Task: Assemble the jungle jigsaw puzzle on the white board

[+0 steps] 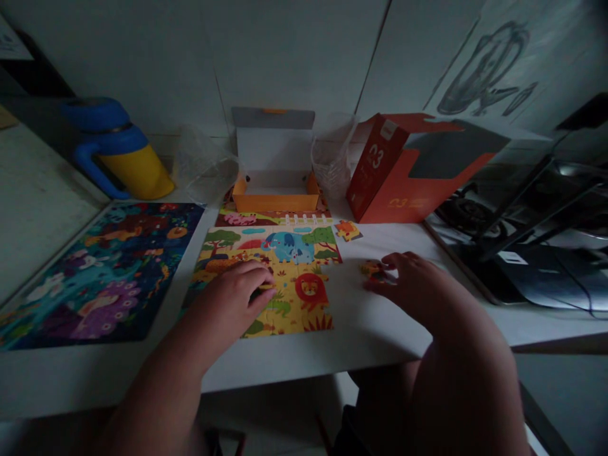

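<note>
A partly assembled jigsaw puzzle (285, 272) with an elephant, a lion and a crocodile lies on the white table (351, 304). My left hand (242, 288) rests over its left part, fingers curled, hiding some of the picture; what it holds, if anything, I cannot make out. To the right of the puzzle, my right hand (403, 275) has its thumb and fingers around a puzzle piece (373, 268) at the table surface. Another loose puzzle piece (348, 230), orange and yellow, lies just off the puzzle's upper right corner.
An assembled dark blue puzzle (109, 272) covers the left side. Behind stand an open orange box (275, 201), a tall red box (399, 183), clear plastic bags (204, 168) and a blue-yellow jug (128, 158). A black stove (536, 266) borders the right.
</note>
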A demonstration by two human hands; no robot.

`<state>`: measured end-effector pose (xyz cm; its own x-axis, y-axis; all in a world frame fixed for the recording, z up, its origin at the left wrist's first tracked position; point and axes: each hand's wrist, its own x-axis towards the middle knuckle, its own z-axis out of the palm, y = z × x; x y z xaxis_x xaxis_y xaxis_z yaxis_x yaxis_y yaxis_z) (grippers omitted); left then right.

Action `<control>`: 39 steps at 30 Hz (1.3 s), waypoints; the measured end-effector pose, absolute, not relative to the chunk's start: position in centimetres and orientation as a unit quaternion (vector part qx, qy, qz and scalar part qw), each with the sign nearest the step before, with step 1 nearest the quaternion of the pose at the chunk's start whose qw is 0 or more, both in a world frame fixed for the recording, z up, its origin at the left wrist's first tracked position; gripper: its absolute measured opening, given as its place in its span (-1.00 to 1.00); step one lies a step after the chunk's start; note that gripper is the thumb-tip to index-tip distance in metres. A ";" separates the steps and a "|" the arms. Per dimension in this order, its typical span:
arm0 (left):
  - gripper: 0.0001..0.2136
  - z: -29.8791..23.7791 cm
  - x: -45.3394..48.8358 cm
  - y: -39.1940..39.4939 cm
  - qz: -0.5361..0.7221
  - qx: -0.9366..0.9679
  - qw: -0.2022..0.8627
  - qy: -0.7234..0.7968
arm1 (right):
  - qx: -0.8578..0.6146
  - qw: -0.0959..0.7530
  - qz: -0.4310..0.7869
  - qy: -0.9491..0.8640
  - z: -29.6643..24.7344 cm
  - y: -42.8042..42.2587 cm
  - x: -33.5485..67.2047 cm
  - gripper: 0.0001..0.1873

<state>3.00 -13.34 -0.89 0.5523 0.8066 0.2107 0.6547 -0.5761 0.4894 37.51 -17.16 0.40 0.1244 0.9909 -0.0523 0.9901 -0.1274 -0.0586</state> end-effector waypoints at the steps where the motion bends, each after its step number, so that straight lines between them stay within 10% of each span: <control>1: -0.93 -0.9 3.0 -13.3 0.211 0.862 0.178 0.425 | -0.746 0.006 0.048 -0.664 0.4 -17.1 37.4 -0.54; 26: -0.92 -1.0 2.9 -13.2 0.214 0.867 0.171 0.417 | -0.727 0.149 0.138 -0.656 2.3 -16.6 35.6 -0.69; 39: -0.93 -1.2 2.9 -13.2 0.208 0.865 0.178 0.420 | -0.685 0.212 0.370 -0.591 1.5 -15.6 32.1 -0.75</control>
<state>2.87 -13.19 -1.18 0.5603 0.8011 0.2102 0.6533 -0.5835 0.4825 32.13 -15.62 1.53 0.0280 0.9661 -0.2568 0.6527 -0.2122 -0.7273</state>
